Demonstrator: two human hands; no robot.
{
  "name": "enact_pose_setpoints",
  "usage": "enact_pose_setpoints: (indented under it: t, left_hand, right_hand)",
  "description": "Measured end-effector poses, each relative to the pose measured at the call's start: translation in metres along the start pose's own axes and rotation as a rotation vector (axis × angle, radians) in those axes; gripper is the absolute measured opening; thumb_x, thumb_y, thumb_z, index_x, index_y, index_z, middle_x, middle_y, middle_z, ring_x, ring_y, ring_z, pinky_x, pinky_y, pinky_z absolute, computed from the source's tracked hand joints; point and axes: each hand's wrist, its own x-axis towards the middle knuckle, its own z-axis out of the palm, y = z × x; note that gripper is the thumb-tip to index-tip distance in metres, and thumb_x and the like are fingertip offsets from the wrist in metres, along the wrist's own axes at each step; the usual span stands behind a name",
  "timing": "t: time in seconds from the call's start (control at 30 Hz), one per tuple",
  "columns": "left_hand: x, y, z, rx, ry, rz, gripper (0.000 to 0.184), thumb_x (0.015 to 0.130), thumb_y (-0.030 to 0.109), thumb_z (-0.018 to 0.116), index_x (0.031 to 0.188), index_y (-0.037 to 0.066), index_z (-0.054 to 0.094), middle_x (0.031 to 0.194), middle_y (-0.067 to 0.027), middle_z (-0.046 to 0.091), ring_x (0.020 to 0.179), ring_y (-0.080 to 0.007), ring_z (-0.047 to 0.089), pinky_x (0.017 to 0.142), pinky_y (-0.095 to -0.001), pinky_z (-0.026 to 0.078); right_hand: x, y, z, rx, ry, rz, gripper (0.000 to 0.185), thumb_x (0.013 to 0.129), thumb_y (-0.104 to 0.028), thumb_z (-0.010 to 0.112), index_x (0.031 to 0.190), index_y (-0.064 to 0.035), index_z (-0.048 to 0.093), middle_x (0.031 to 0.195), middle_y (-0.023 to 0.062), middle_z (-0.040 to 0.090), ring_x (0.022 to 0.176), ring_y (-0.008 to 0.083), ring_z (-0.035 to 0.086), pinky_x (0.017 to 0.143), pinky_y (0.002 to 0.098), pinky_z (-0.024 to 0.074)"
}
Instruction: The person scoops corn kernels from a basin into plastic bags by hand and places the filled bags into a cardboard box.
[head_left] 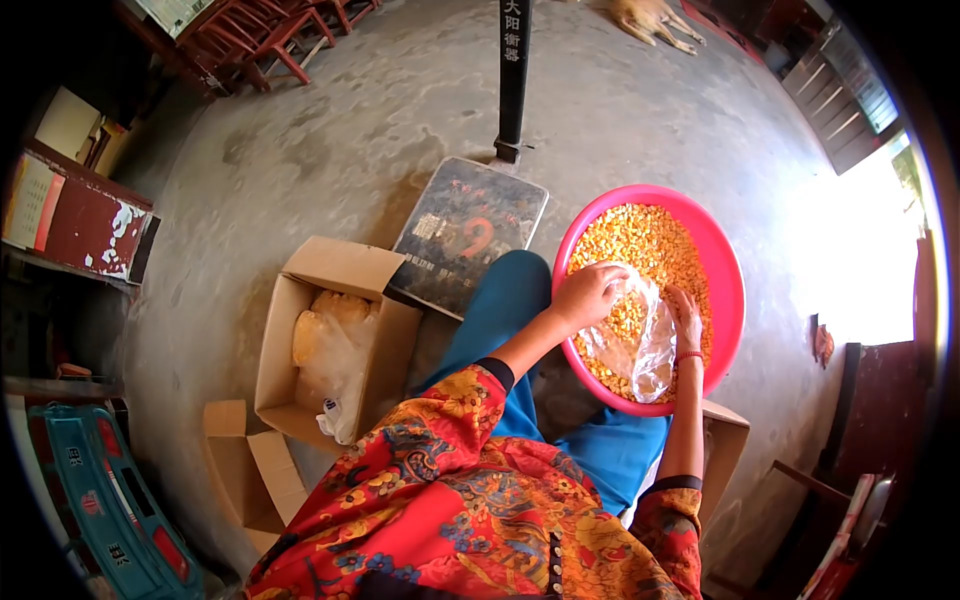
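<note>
A pink basin [731, 290] full of yellow-orange corn kernels [640, 235] stands on the floor in front of my knees. Over the kernels lies a clear plastic bag [640, 345], with some kernels visible through it. My left hand [588, 295] pinches the bag's upper left edge, fingers closed. At the bag's right side, my right hand [685, 318] has its fingers bent around the edge of the plastic. A red band circles my right wrist.
Left of my legs, an open cardboard box [280, 345] holds bagged yellowish items. A platform scale [470, 230] with a black post stands ahead. Another box [725, 440] is beneath my right arm. Red chairs [255, 40] and a lying dog [650, 18] are farther off.
</note>
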Motion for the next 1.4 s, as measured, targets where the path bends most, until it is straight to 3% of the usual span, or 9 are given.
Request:
enact_pose_setpoints:
  t: [0.1,0.2,0.3,0.5,0.57,0.73,0.97,1.13,1.4]
  left_hand:
    - [0.002,-0.002,0.000,0.012,-0.003,0.026,0.020,0.076,0.004,0.051,0.094,0.003,0.060,0.095,-0.0144,0.061,0.090,-0.0306,0.057,0.081,-0.0364,0.045]
    - [0.001,0.000,0.000,0.009,-0.009,0.007,0.020,0.076,0.003,0.051,0.093,0.002,0.060,0.096,-0.0140,0.061,0.091,-0.0301,0.057,0.081,-0.0363,0.045]
    - [0.001,0.000,0.000,0.012,0.003,0.028,0.019,0.076,0.003,0.051,0.093,0.002,0.060,0.096,-0.0136,0.061,0.091,-0.0297,0.057,0.082,-0.0362,0.045]
    - [0.001,0.002,-0.001,-0.010,0.000,0.010,0.020,0.076,0.004,0.052,0.094,0.003,0.060,0.096,-0.0132,0.061,0.092,-0.0295,0.057,0.082,-0.0361,0.045]
    - [0.001,0.001,-0.001,-0.011,-0.001,-0.004,0.020,0.076,0.004,0.053,0.094,0.003,0.060,0.097,-0.0131,0.061,0.092,-0.0296,0.057,0.082,-0.0360,0.045]
    - [0.001,-0.002,0.000,-0.031,-0.006,0.001,0.021,0.076,0.003,0.052,0.095,0.003,0.060,0.099,-0.0131,0.060,0.094,-0.0296,0.056,0.083,-0.0359,0.045]
    - [0.001,0.000,-0.002,-0.053,0.016,0.031,0.022,0.077,0.004,0.053,0.097,0.003,0.059,0.101,-0.0137,0.060,0.095,-0.0306,0.056,0.084,-0.0369,0.044]
    - [0.000,0.006,-0.006,-0.044,0.063,0.016,0.027,0.074,-0.001,0.048,0.099,0.001,0.059,0.100,-0.0155,0.060,0.094,-0.0312,0.056,0.082,-0.0377,0.045]
    - [0.000,0.004,-0.006,-0.111,0.093,0.019,0.027,0.074,-0.003,0.047,0.099,-0.001,0.058,0.100,-0.0180,0.060,0.096,-0.0319,0.056,0.085,-0.0373,0.044]
  right_hand:
    - [0.001,-0.006,-0.003,-0.039,-0.009,-0.039,0.017,0.083,-0.019,0.056,0.095,-0.0073,0.060,0.090,0.0098,0.057,0.086,0.0257,0.056,0.076,0.0348,0.0443]
    - [-0.002,-0.013,-0.003,0.102,-0.057,0.181,0.015,0.082,-0.018,0.058,0.090,-0.0059,0.060,0.087,0.0098,0.058,0.079,0.0232,0.058,0.070,0.0314,0.0458]
    - [-0.002,-0.006,-0.001,0.090,0.029,0.075,0.013,0.081,-0.017,0.058,0.088,-0.0055,0.060,0.080,0.0087,0.059,0.071,0.0210,0.058,0.064,0.0289,0.0462]
    - [-0.001,0.005,0.002,0.227,0.182,0.214,0.014,0.085,-0.018,0.055,0.086,-0.0055,0.061,0.068,0.0047,0.058,0.062,0.0138,0.055,0.057,0.0266,0.0440]
    - [0.002,0.014,-0.004,0.698,0.241,0.516,0.019,0.087,-0.022,0.054,0.082,-0.0055,0.062,0.065,0.0009,0.054,0.055,0.0094,0.047,0.050,0.0231,0.0381]
    - [0.012,0.019,-0.021,1.359,0.272,0.777,0.017,0.091,-0.022,0.044,0.093,-0.0086,0.054,0.068,-0.0003,0.048,0.052,0.0079,0.039,0.043,0.0208,0.0313]
    - [0.035,-0.022,-0.030,1.579,0.122,0.607,0.017,0.092,-0.024,0.043,0.097,-0.0095,0.051,0.072,0.0002,0.046,0.051,0.0067,0.037,0.038,0.0182,0.0297]
    - [0.035,-0.106,-0.035,1.612,-0.076,0.494,0.015,0.093,-0.022,0.043,0.093,-0.0080,0.050,0.072,0.0016,0.046,0.052,0.0061,0.038,0.039,0.0170,0.0297]
    - [0.006,-0.124,0.000,1.354,-0.140,0.350,0.012,0.087,-0.011,0.046,0.086,-0.0010,0.054,0.082,0.0080,0.056,0.077,0.0164,0.054,0.075,0.0308,0.0452]
